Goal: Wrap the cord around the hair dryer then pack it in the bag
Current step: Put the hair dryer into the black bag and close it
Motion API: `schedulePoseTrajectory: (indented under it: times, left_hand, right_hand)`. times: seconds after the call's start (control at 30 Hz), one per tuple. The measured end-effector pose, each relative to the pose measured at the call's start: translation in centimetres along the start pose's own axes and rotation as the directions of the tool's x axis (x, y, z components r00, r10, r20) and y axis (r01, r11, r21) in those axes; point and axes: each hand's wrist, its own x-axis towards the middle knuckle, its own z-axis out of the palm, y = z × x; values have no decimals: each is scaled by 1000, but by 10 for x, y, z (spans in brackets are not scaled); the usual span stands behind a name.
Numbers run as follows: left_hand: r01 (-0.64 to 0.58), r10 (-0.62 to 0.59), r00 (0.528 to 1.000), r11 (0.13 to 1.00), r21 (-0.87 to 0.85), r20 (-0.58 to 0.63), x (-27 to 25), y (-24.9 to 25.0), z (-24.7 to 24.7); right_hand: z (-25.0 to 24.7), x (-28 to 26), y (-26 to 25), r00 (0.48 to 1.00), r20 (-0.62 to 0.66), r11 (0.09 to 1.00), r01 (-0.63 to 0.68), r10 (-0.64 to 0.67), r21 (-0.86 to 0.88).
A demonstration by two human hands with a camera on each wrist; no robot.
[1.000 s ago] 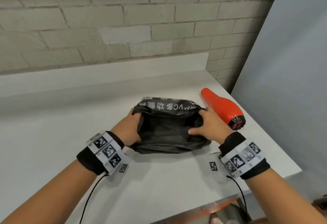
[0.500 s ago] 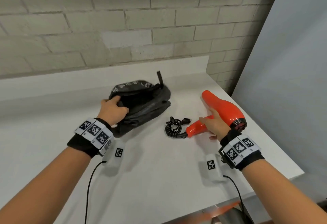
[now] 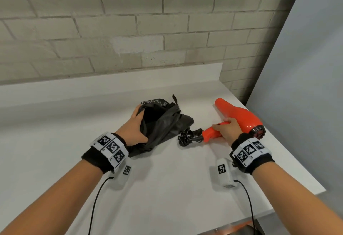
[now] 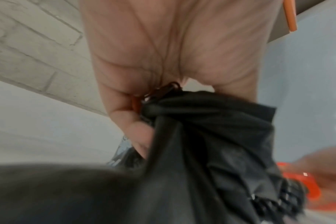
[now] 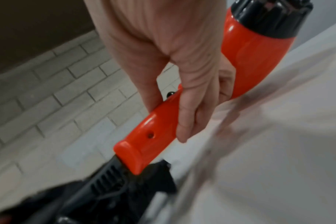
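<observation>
A black fabric bag [image 3: 163,123] lies on the white counter, its mouth turned toward me. My left hand [image 3: 136,128] grips the bag's rim, and the left wrist view shows the bag [image 4: 201,136] bunched in that hand [image 4: 136,118]. An orange hair dryer [image 3: 237,115] lies to the right, nozzle pointing away. My right hand [image 3: 225,129] grips its handle; the right wrist view shows the fingers [image 5: 190,115] curled round the orange handle [image 5: 153,133]. The black coiled cord [image 3: 186,138] sits bunched at the handle's end, between dryer and bag.
The white counter [image 3: 167,188] ends at a raised back lip under a grey brick wall [image 3: 130,30]. A grey panel [image 3: 306,86] stands at the right, close to the counter's right edge. Black cables run from both wrist units.
The bag has moved left with my left hand holding its rim. My right hand left the bag, reached the dryer and now grips its handle; the dryer has shifted slightly.
</observation>
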Motion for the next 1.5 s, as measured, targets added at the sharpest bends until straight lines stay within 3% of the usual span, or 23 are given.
schedulePoseTrajectory:
  times: [0.13,0.3,0.4,0.57,0.67,0.8,0.9,1.0,1.07,1.27,1.33,1.43,1.5]
  left_hand:
    - [-2,-2,998,998,64,68,2,-1,3]
    - [-97,94,975,995,4,200,9,6,5]
    - [-93,101,943,995,-41,317,13,16,1]
    - [85,37,873,970,-227,487,18,18,-8]
    - [103,19,843,975,-197,537,22,21,-13]
    - [97,-35,907,987,-127,419,32,21,-27]
    - [95,-69,962,992,-88,265,37,23,-44]
    - [98,-81,990,983,-155,112,44,25,-62]
    - [100,-87,994,975,-197,72,46,29,-71]
    - [20,33,988,942,-336,152,44,40,-72]
    - [41,-5,991,962,-271,131,47,36,-74]
    - [97,-94,994,995,-34,59,50,32,-76]
    - [142,-143,990,989,-30,-16,52,32,-74]
  right_hand:
    - [-11,-10,-33,986,-64,930,168,-156,328]
    - [-19,-37,-78,872,-177,694,473,-456,542]
    - [-11,-45,-82,814,-220,623,560,-538,546]
    - [13,-38,-51,762,-142,653,622,-632,432]
    - [26,-33,-35,732,-37,697,662,-680,276]
    - [32,-29,-35,697,117,707,696,-708,128]
    - [26,-26,-46,640,164,655,753,-750,60]
    - [18,-23,-51,587,246,602,798,-771,-15]
    - [17,-23,-50,576,310,589,806,-756,-61]
    - [21,-25,-42,536,402,534,836,-742,-129]
    - [20,-26,-42,537,426,529,836,-728,-150]
    - [17,-29,-42,536,450,513,838,-714,-185]
    - [16,-32,-41,531,472,490,844,-704,-220]
